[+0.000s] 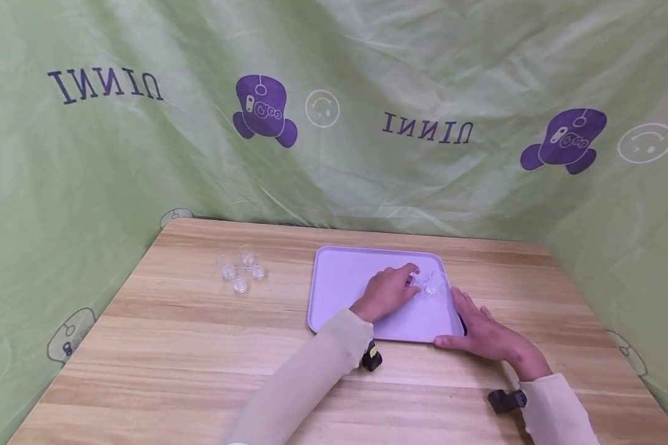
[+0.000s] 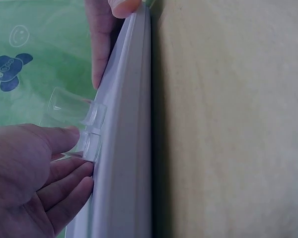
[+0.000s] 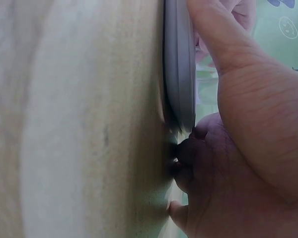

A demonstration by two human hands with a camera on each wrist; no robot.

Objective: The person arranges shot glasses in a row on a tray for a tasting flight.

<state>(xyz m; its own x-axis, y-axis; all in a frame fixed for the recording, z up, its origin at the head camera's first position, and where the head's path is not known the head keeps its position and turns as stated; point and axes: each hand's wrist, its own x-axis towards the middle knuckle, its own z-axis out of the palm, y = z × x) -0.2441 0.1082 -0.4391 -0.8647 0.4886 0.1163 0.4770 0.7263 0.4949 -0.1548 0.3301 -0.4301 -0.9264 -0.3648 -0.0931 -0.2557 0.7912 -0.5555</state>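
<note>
My left hand [image 1: 388, 292] reaches over the lilac tray [image 1: 345, 272] and holds a small clear shot glass [image 1: 420, 279] between thumb and fingers. Another clear shot glass [image 1: 432, 287] stands right beside it on the tray. The left wrist view shows the held shot glass [image 2: 89, 145] with its thick base at the tray surface, close to its neighbour. At the tray's near right corner, my right hand [image 1: 487, 334] grips the rim, its thumb at the front edge and its fingers along the right side. Some right fingertips are hidden in the head view.
Several more clear shot glasses [image 1: 240, 283] stand grouped on the wooden table [image 1: 200, 346], left of the tray. A green printed curtain [image 1: 334, 185] hangs behind and around the table. Black wrist cameras [image 1: 372, 357] sit under both sleeves.
</note>
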